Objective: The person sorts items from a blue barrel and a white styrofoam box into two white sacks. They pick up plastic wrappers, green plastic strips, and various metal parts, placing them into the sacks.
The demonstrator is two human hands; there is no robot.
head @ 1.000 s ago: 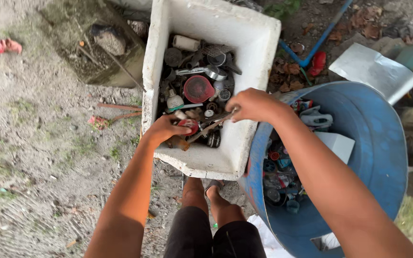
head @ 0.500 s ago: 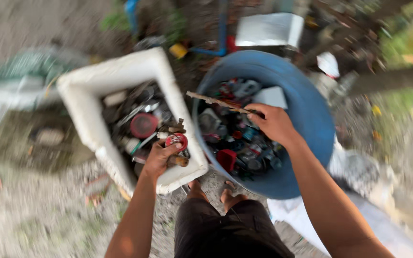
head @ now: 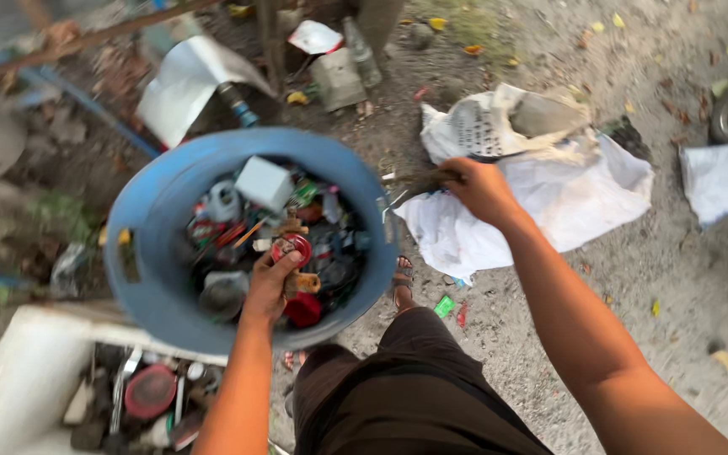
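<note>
Down at the left there's a white foam box [head: 18, 379] full of scrap. Next over, the left hand [head: 267, 282] is closed around a brass valve with a red handle [head: 294, 250], held above the junk-filled blue tub [head: 157, 244]. Further right, the right hand [head: 482, 190] grips a rusty rod [head: 419, 181] over a white sack [head: 549, 194].

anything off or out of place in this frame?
Nothing spilled. The blue tub is a jumble of mixed scrap. Left hand holds a red-handled brass valve over it; right hand holds a rusty rod above the white sack.
</note>
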